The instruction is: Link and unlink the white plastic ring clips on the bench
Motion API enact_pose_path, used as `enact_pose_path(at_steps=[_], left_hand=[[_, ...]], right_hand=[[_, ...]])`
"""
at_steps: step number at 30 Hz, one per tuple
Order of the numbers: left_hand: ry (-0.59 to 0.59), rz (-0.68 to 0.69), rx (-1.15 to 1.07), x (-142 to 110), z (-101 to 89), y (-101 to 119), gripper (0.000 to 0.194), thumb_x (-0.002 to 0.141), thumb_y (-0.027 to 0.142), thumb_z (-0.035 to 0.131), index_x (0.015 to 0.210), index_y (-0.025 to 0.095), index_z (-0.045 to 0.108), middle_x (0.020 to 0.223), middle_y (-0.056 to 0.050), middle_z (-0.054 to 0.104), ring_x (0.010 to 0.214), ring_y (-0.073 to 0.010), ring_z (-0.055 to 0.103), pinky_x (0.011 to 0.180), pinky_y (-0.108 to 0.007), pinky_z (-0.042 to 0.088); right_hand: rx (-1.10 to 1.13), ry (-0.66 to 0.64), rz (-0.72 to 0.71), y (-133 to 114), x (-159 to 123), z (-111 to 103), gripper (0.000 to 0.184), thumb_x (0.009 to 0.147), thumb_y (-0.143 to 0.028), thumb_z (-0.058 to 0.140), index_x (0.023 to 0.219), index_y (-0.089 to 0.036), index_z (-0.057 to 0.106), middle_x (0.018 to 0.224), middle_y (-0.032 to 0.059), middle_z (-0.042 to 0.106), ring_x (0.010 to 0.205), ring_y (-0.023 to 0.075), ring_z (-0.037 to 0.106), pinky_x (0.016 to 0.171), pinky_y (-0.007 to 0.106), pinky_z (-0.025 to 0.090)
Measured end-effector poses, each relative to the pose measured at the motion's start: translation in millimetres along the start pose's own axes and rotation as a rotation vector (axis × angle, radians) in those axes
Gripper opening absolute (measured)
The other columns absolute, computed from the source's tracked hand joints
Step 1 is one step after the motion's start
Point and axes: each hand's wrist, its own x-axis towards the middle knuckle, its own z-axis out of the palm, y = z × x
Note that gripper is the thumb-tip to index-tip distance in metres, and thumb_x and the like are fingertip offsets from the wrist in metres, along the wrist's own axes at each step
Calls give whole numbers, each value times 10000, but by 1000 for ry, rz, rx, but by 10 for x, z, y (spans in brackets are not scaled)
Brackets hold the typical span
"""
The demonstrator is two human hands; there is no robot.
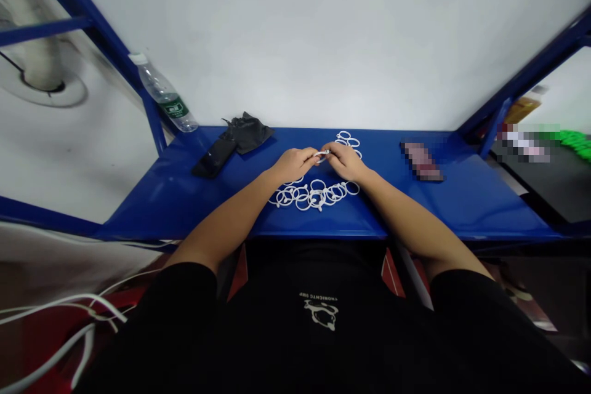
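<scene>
Between my two hands, just above the blue table (157,197), is one white ring (321,153) with a small knob on it. My left hand (295,164) pinches its left side with thumb and forefinger. My right hand (345,160) grips the ring's right side near the knob, fingers curled. A pile of several white rings (302,198) lies overlapping on the table, nearer to me than my hands. Beyond my right hand rests a smaller group of white rings (353,143), partly hidden by that hand.
A black phone (215,157) and a crumpled black bag (249,133) lie at left. Behind them a clear plastic bottle (164,95) leans against the blue frame (154,120). A blurred-out reddish flat object (422,161) lies at right. A white wall (318,43) stands behind the table.
</scene>
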Motion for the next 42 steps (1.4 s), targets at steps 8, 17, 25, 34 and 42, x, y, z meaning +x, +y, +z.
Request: enact_pose_path(at_steps=[8,17,25,34,42], left_hand=[[-62,44,100,18,39,-5,267,1144,364,533,1104,231,761,900,-48,787,836,-212,736,780,-325,500],[-66,-78,43,20,-24,-32,479,1061,353,695,1519,223,642,1267,-103,813,1069,-256,768,932,-381,575],[-184,-70,193,-1,-257,-165,367,1019,407,694,1301,200,804,1233,-127,790,1123,-301,743,1009,-437,579],[-288,-163,183,-25,-361,-191,304,917,371,745,1165,236,858,1107,-94,808,973,-264,744,857,-373,559],[-264,-110,180,-43,-300,-154,258,963,388,716,1104,230,864,1105,-91,814,921,-239,739,794,-330,539]], right_hand=[[3,-29,-25,-6,7,-10,253,945,-234,432,945,-233,685,893,90,753,825,273,670,823,423,541],[12,102,101,96,-26,-19,390,1009,-265,471,1277,-190,745,1021,93,840,880,260,759,859,400,592],[-204,192,245,331,-16,-92,412,1008,-310,532,1300,-195,799,1228,138,818,1064,314,755,980,468,613],[-191,183,250,374,-21,-84,358,980,-297,593,1245,-187,806,1249,156,771,1050,315,729,969,477,609],[-83,51,63,215,-13,-11,292,999,-281,607,1200,-203,804,1161,127,803,904,256,711,881,427,594]])
